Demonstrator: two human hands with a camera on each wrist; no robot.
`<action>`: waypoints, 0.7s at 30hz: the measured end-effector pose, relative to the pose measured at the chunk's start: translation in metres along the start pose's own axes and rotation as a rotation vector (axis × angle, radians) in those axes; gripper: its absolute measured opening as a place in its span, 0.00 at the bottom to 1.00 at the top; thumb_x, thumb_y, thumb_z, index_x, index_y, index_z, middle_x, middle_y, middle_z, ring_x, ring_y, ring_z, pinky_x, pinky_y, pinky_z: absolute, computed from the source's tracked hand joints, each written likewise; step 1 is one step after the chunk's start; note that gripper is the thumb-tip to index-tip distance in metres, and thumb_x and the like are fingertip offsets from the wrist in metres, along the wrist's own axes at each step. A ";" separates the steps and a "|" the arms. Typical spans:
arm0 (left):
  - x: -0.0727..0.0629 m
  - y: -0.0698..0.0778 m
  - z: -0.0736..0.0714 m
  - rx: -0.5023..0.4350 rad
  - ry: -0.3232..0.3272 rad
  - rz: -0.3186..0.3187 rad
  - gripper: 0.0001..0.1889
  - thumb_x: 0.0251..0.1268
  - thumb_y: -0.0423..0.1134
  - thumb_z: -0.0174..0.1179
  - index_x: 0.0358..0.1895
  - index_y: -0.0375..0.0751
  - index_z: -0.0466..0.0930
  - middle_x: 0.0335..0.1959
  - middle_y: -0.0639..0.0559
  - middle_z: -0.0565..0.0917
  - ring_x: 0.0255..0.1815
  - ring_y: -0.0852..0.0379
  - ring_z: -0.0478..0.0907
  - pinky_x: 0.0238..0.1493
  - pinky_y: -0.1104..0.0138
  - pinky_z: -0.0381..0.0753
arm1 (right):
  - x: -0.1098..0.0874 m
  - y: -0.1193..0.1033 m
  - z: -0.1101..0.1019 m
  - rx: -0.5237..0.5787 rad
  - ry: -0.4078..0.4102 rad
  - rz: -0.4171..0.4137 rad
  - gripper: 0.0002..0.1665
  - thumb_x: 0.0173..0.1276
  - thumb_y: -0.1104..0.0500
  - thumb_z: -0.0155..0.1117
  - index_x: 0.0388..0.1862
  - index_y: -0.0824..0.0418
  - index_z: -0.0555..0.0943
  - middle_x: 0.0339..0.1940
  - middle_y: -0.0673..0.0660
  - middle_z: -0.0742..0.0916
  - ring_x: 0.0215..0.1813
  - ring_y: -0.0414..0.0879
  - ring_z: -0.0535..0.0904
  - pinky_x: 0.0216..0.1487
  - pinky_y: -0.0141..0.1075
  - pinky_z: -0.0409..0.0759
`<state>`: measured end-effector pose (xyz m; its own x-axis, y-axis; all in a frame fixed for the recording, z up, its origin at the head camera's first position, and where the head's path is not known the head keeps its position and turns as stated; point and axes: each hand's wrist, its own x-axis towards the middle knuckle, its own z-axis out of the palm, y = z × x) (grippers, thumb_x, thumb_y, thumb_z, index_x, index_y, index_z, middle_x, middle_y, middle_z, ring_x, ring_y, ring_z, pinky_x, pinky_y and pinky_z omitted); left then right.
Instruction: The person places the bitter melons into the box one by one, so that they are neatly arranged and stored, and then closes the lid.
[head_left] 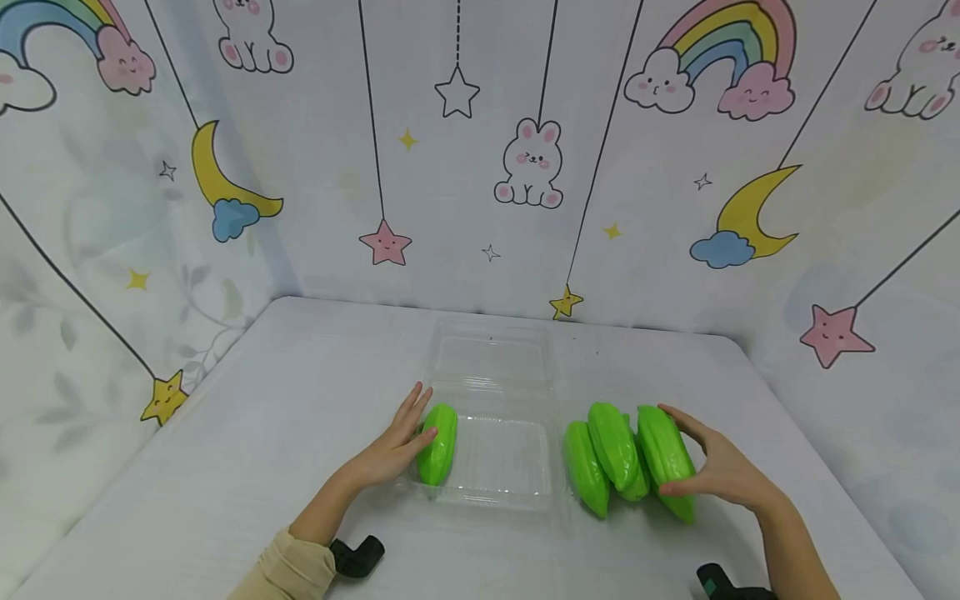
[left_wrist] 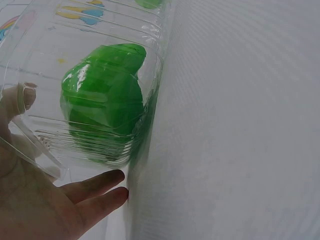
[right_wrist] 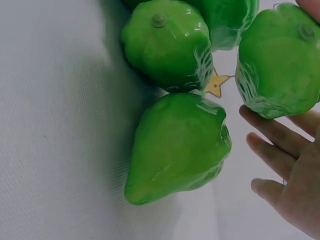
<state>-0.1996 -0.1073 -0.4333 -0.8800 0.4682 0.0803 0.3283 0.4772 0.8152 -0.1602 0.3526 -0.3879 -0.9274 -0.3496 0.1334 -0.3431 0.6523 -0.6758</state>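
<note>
The right hand (head_left: 726,475) grips a glossy, ridged green fruit (head_left: 662,450) beside a loose cluster (head_left: 613,446) on the white surface (head_left: 330,367); the left hand (head_left: 388,452), fingers spread, is at a clear plastic box (head_left: 502,458) — another fruit (head_left: 442,446) lies inside. One clustered fruit (head_left: 638,483) is mostly hidden.

The left arm (head_left: 322,515) stretches in from the near left. The left hand (head_left: 382,454) has its fingers (head_left: 407,413) pointing far, its thumb (head_left: 422,442) to the right. The right arm (head_left: 798,550) is at near right; the right hand (head_left: 723,468) grips, thumb near, fingers far.
</note>
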 end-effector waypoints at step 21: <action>-0.001 0.001 -0.001 -0.015 -0.018 -0.017 0.34 0.73 0.47 0.42 0.73 0.47 0.34 0.73 0.50 0.28 0.72 0.46 0.29 0.64 0.42 0.44 | 0.011 -0.027 0.001 -0.029 0.036 0.023 0.58 0.41 0.57 0.77 0.70 0.64 0.56 0.65 0.72 0.66 0.64 0.71 0.57 0.52 0.69 0.57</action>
<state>-0.1991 -0.1082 -0.4321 -0.8788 0.4739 0.0562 0.3082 0.4736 0.8250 -0.1604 0.3304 -0.3687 -0.9397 -0.3100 0.1441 -0.3250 0.6793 -0.6579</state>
